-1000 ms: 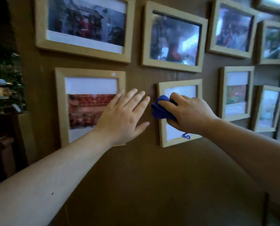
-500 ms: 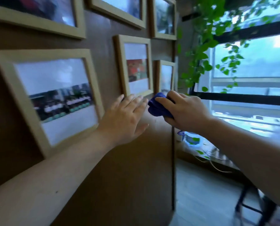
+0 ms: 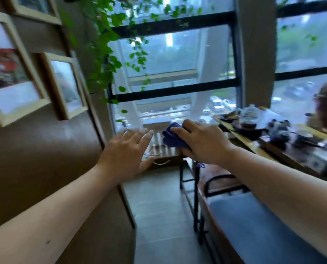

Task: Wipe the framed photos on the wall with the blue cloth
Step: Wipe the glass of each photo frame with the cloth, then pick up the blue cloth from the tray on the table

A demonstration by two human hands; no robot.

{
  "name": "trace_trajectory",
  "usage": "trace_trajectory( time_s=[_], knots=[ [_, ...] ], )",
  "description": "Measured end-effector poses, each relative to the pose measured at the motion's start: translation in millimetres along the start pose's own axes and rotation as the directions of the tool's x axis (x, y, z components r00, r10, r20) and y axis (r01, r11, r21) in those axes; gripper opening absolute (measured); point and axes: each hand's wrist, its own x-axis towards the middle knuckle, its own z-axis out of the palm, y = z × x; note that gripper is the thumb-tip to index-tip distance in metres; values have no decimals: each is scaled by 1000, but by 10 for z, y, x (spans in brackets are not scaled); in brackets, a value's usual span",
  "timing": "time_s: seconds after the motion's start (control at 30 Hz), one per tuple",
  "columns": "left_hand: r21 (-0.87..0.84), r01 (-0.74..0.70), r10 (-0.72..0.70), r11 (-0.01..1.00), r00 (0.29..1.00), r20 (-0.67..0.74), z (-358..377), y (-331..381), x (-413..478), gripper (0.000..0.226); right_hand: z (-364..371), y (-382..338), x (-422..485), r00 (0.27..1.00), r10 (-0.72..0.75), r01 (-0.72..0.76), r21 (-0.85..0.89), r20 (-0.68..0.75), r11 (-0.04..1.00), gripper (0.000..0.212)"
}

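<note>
The right hand (image 3: 202, 142) is clamped around the blue cloth (image 3: 173, 137), which is bunched into a wad. The wad sticks out past the fingers toward the left, and its long axis runs roughly up and down, from the top near the index finger to a lower edge under the palm. A small blue tag or thread (image 3: 200, 165) hangs below the hand. The cloth is held in mid-air in front of the window (image 3: 178, 60), well apart from the wall and touching no frame.

The left hand (image 3: 124, 155) is spread flat with the fingers apart, palm turned away, holding nothing. It hovers just right of the brown wall (image 3: 44, 149) edge, near the cloth but not touching it.

The framed photos hang on the wall at the far left. The larger frame (image 3: 12, 73) shows a red picture with white bands above and below; its long axis is upright. A narrower frame (image 3: 64, 86) sits just to its right, also upright, and part of another frame (image 3: 35, 8) shows at the top left. All are blurred.

A trailing green vine (image 3: 105, 44) hangs down beside the wall's end. On the right, a wooden table (image 3: 254, 147) carries cluttered items too blurred to tell, and a bench with a blue cushion (image 3: 257, 231) stands nearer, below the right forearm.
</note>
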Motion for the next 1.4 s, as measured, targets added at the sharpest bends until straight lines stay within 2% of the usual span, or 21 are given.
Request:
trace_trajectory(
  time_s=[0.2,0.4,0.63,0.8,0.97,1.1,1.23,1.4],
  knots=[
    [-181,-276,265,944,960,-87,195,871,192,66,-311,27,-1177,957,240,-224,-109,164,968,49],
    [-241,-559,538,793,829,-152,193,2100,333,64,-664,128,-2536,832,491,-441,-228,260,868,48],
    [-330,-672,667,663,731,-147,195,3453,515,66,-761,192,-3999,639,718,-654,-296,277,696,57],
    [-410,-702,722,582,678,-136,300,4479,587,67,-718,259,-5020,510,814,-763,-292,277,577,56],
    [-490,-723,782,487,611,-126,402,5669,546,70,-633,351,-6301,320,892,-849,-321,320,420,55],
    [-555,-689,779,467,617,-110,521,6384,512,69,-556,441,-7219,159,927,-891,-355,339,282,55],
    [-572,-693,803,438,588,-98,627,6817,447,68,-457,499,-7885,100,924,-874,-412,369,259,57],
    [-581,-703,826,411,556,-88,819,7277,442,66,-196,668,-8428,59,964,-823,-534,261,195,51]
  ],
)
